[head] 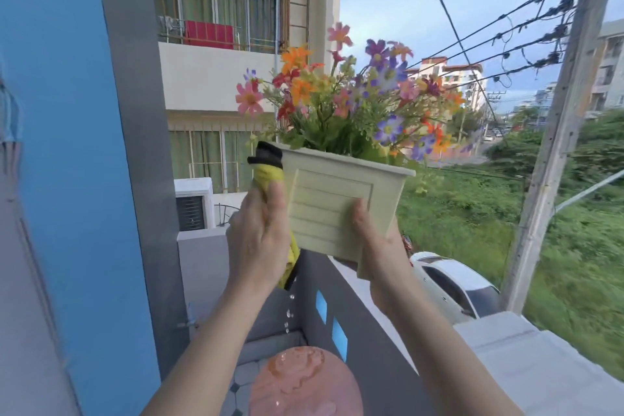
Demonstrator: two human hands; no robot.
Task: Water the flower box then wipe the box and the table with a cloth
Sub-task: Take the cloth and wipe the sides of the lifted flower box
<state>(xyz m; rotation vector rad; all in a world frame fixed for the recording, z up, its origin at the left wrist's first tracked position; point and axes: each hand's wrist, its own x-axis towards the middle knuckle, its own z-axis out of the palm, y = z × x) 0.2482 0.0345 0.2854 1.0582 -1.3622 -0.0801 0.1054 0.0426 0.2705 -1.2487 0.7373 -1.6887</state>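
Pale cream-green plastic, ribbed on its face and flared at the rim: the rectangular flower box (331, 206) is up in the air in front of us. It is tilted and well above the round pink table (304, 382), whose top is puddled with water. Our right grip (378, 246) has the box by its lower right corner, thumb flat on the ribbed panel and fingers wrapped behind and under, out of sight. Our left grip (260, 236) is curled round a bunched yellow cloth with a black edge (266, 172) and presses it to the box's left wall, just under the rim. Drops of water (288, 314) fall from below the cloth.

We judge the box stiff and fairly light as a shell. Whatever fills it (we cannot see inside past the bright mixed flowers (354, 94)) would add weight, as would the water, and carry it high, so the box will want to tip. Wet plastic is slippery, and one corner is a thin hold. The rim's lip, or a palm flat under the base, would serve better while the cloth works the walls. The cloth is soft and soaked, and we expect it to drip until wrung. The box hangs near the grey balcony wall (378, 331), with a white car (435, 262) below, so a slip would be costly
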